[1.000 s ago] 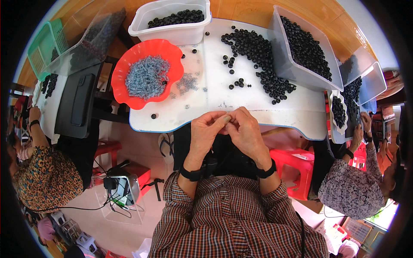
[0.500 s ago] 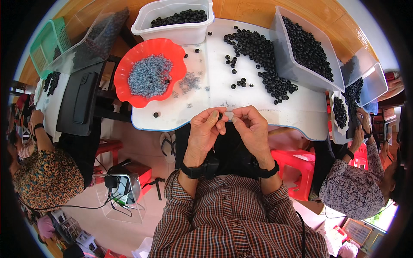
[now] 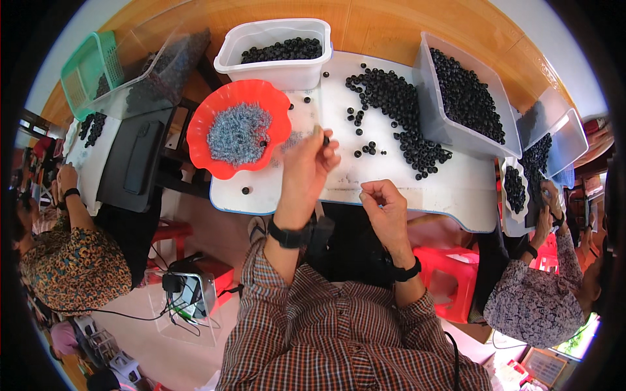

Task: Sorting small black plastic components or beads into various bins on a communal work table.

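Note:
My left hand (image 3: 305, 171) is lifted over the near part of the white table (image 3: 345, 169), just right of a red scalloped bowl (image 3: 195, 140). Between its thumb and fingers is a small black round piece (image 3: 326, 140), partly covered by the fingers. Lower and to the right, my right hand (image 3: 386, 210) is at the table's front edge, thumb and forefinger pinched together; whatever they hold is too small to make out. Small silvery springs (image 3: 238, 133) fill the bowl, with one black piece among them. Many loose black round pieces (image 3: 394, 98) are spread across the table's right half.
A white tub (image 3: 274, 77) of black pieces stands at the back, and a translucent bin (image 3: 433, 104) of them at the right. Co-workers sit on both sides, one in a patterned top (image 3: 81, 267) at left. A red stool (image 3: 450, 274) is beside me.
My left hand has moved apart from my right hand, forward over the table, carrying the black piece. My right hand stays near the edge, still pinched. The whole view has shifted slightly.

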### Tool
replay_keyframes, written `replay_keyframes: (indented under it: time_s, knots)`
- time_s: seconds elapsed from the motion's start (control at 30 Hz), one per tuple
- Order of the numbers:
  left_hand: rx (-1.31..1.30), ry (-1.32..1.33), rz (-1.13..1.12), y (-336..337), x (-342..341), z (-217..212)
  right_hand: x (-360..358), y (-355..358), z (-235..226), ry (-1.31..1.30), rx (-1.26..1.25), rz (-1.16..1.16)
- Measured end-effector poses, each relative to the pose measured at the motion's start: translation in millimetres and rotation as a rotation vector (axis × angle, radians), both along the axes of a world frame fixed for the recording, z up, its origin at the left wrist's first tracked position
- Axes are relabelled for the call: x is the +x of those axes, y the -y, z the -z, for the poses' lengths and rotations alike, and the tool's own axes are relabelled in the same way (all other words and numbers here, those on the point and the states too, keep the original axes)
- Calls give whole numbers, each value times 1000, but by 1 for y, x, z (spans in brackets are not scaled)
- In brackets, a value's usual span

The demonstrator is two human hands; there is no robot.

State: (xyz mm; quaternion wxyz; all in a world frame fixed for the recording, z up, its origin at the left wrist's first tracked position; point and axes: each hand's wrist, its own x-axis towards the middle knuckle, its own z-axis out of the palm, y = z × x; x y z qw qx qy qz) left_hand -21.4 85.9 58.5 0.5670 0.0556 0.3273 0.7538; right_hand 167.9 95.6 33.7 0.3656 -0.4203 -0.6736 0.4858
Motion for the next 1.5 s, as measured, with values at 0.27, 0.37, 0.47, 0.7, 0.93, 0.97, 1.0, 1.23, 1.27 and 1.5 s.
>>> replay_keyframes:
  time_s: [0.27,0.37,0.47,0.7,0.93,0.97,1.0,1.23,1.27,1.5]
  knots:
    - [139,-177,-167,-108,-80,-60,4,-5,9,-18,-12,33]
    - [8,-95,-357,-121,-82,-67,8,-10,11,-30,-43,57]
    - [97,-295,-140,-104,-72,-42,10,-18,11,10,50,89]
    - [-180,-688,62,-28,16,5,11,-48,19,108,321,187]
    - [-242,-720,72,6,51,34,-2,-69,5,324,521,203]
    - [-235,-733,45,8,54,34,-4,-72,6,324,520,204]
    - [-246,-737,45,9,57,34,-6,-75,6,417,593,184]
    - [-254,-799,44,23,65,41,-13,-81,9,631,750,94]
    - [-253,-813,60,24,65,42,-14,-82,11,631,748,93]
    - [-238,-838,70,27,67,41,-15,-86,17,543,677,135]
